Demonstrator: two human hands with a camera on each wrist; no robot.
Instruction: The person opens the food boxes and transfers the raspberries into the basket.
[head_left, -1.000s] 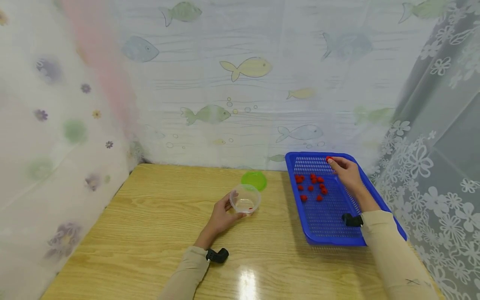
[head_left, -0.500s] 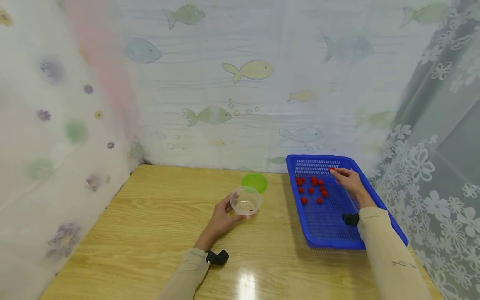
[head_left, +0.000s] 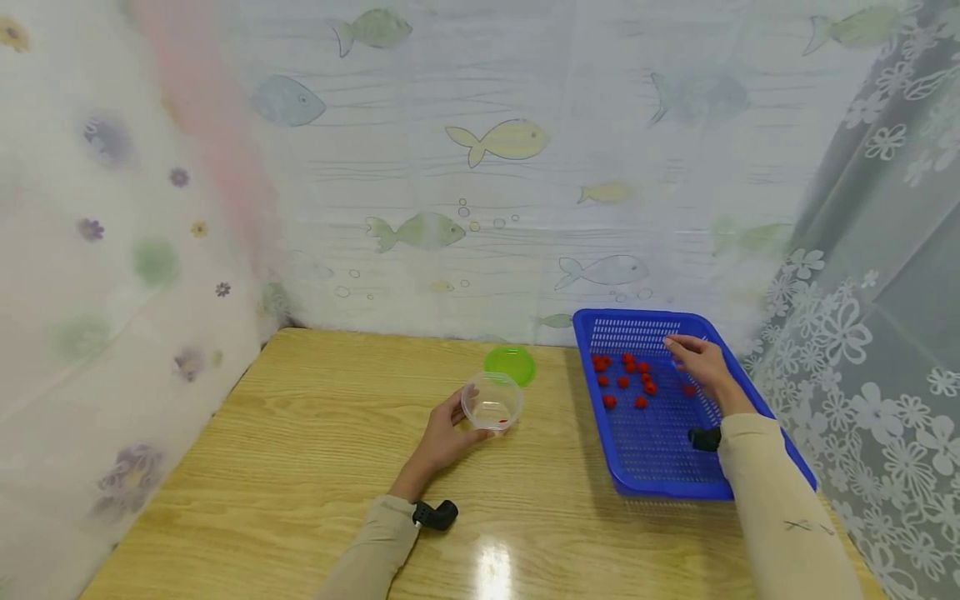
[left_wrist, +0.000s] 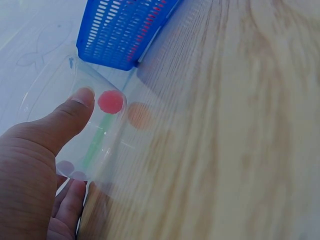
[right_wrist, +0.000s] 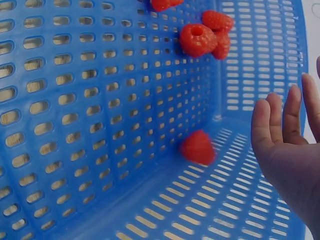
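My left hand grips a clear round plastic tub on the table, thumb on the near side and fingers round the left. A single raspberry shows through the tub's wall in the left wrist view. Over the back right of a blue basket, my right hand has its fingers extended with nothing between them. Below it, a blurred raspberry is by the basket's side wall in the right wrist view. Several more raspberries lie toward the basket's left and back.
Behind the tub lies a green lid on the wooden table. A fish-printed curtain hangs along the table's back edge, and a flowered sheer curtain borders the basket's right side.
My right hand came down a little over the basket and let go of its raspberry, which now shows lower, beneath the hand. The left hand and tub stay put.
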